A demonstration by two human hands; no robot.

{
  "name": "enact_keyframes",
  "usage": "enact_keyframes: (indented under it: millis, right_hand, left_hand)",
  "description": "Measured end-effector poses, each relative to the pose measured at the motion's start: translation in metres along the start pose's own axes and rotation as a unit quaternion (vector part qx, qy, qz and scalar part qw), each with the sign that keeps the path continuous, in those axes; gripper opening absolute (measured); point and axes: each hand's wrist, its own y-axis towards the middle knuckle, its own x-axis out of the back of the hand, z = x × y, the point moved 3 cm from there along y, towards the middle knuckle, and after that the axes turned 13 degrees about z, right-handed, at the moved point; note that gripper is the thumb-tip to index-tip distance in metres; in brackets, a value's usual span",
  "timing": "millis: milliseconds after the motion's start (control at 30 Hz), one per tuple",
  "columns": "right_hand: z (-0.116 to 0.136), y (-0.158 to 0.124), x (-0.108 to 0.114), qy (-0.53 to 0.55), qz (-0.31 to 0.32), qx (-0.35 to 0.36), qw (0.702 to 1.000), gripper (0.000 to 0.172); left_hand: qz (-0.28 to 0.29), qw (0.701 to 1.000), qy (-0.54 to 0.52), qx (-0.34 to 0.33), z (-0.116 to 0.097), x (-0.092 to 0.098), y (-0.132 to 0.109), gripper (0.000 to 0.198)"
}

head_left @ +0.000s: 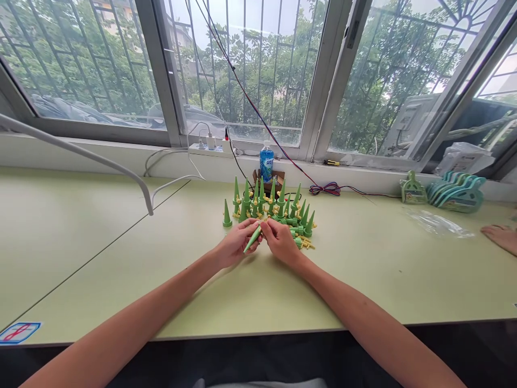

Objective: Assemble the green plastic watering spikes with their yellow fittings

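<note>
One green spike (252, 238), held in left hand (236, 245)

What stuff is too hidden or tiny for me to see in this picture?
All in the head view:
Wide end of the held green spike: covered by the right hand.
Lower parts of the back row of spikes: blocked by things in front.
Small print on the bottle of blue liquid: too tiny and blurry.
Rest of another person's hand: cut off by the right edge.
</note>
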Motion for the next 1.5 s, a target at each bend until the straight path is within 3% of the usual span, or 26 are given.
enact_keyframes:
  millis: [200, 367, 467, 600, 667, 1033, 1233, 1500]
  right_hand:
    - [0.002, 0.0, 0.001, -0.012, 0.002, 0.005, 1.0, 0.044]
    - [-0.005, 0.0, 0.007, -0.072, -0.053, 0.0, 0.996, 0.037]
    - [-0.008, 0.002, 0.01, -0.122, -0.063, -0.007, 0.991, 0.028]
    - [-0.012, 0.004, 0.009, -0.172, -0.034, 0.002, 0.985, 0.014]
    - [-0.013, 0.005, 0.008, -0.199, -0.012, 0.006, 0.98, 0.01]
    - [-0.018, 0.005, 0.0, -0.286, 0.072, -0.02, 0.955, 0.023]
    - [-0.023, 0.005, -0.001, -0.298, 0.093, -0.008, 0.95, 0.025]
    - [-0.024, 0.004, -0.001, -0.296, 0.094, -0.008, 0.95, 0.025]
  left_hand:
    - [-0.003, 0.999, 0.048, -0.025, 0.0, 0.002, 0.001, 0.032]
    - [-0.105, 0.973, 0.179, -0.101, -0.01, 0.008, -0.002, 0.043]
    - [-0.161, 0.929, 0.311, -0.119, -0.016, 0.011, -0.006, 0.041]
    - [-0.201, 0.829, 0.507, -0.125, -0.017, 0.012, -0.008, 0.03]
    - [-0.204, 0.793, 0.563, -0.111, -0.015, 0.012, -0.007, 0.027]
    - [-0.195, 0.695, 0.691, -0.025, -0.008, 0.014, -0.005, 0.028]
    - [-0.19, 0.67, 0.718, -0.016, -0.006, 0.013, -0.004, 0.031]
    - [-0.191, 0.672, 0.714, -0.037, -0.007, 0.011, -0.005, 0.03]
